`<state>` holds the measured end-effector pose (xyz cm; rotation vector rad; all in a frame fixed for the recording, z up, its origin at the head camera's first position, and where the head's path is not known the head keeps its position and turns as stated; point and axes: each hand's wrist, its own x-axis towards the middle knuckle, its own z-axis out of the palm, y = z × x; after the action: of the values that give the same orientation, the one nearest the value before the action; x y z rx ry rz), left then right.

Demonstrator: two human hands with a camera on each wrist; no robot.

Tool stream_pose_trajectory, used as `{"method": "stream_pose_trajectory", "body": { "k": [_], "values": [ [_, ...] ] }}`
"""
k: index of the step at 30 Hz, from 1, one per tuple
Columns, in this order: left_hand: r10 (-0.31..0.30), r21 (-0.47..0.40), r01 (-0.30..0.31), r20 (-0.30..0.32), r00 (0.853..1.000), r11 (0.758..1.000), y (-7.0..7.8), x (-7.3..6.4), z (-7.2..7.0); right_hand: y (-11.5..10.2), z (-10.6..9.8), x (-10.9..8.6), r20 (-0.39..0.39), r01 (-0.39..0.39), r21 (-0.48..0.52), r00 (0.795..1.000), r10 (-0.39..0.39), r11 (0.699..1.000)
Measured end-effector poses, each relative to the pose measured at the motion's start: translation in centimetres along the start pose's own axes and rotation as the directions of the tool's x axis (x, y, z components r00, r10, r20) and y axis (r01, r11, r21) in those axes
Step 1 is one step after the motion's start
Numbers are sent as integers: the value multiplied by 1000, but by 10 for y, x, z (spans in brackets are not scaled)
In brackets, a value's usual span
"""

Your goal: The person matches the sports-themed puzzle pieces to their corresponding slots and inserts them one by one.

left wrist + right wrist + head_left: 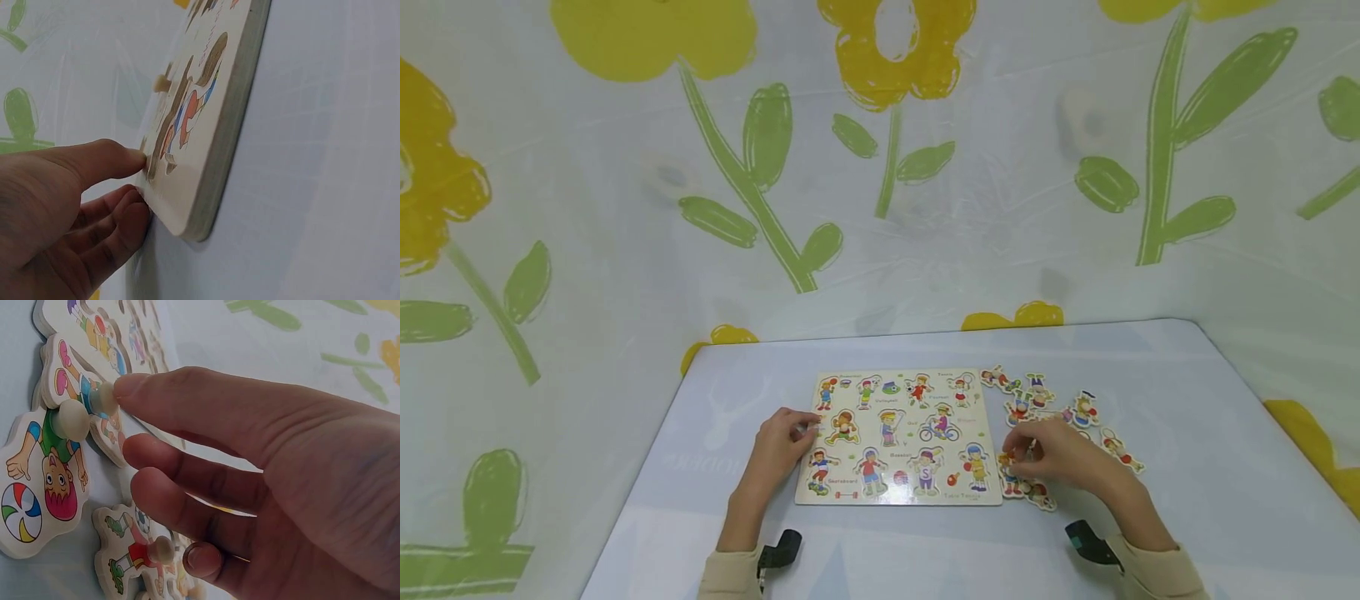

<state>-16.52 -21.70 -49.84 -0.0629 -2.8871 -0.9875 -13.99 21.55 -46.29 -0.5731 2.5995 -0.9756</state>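
Note:
A wooden puzzle board (898, 500) printed with sports figures lies on the table. At its left edge my left hand (781, 442) holds it; the left wrist view shows the thumb (119, 159) on the board's face (187, 187) and the other fingers curled against its edge. My right hand (1048, 454) hovers over loose puzzle pieces by the board's right side. Its thumb (162, 394) touches, or nearly touches, the wooden knob (103, 399) of one piece; the other fingers are loosely bent and apart from it. Beside that lies a piece with a striped ball (53, 481).
More knobbed pieces are scattered right of the board, including a footballer piece (131, 547) and a piece (1122, 450) farthest right. A wooden knob (161, 84) stands up from the board. Behind the table (752, 367) hangs a flower-printed curtain (970, 217).

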Motion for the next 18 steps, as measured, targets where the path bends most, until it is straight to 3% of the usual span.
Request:
{"method": "stream_pose_trajectory", "body": {
  "k": [9, 18],
  "values": [
    [1, 1, -1, 3, 1000, 1000, -1, -1, 0, 0, 6, 0, 46, -12, 28, 999, 10, 1000],
    [9, 6, -9, 0, 1000, 1000, 0, -1, -2, -5, 7, -1, 40, -31, -24, 999, 32, 999]
  ]
}}
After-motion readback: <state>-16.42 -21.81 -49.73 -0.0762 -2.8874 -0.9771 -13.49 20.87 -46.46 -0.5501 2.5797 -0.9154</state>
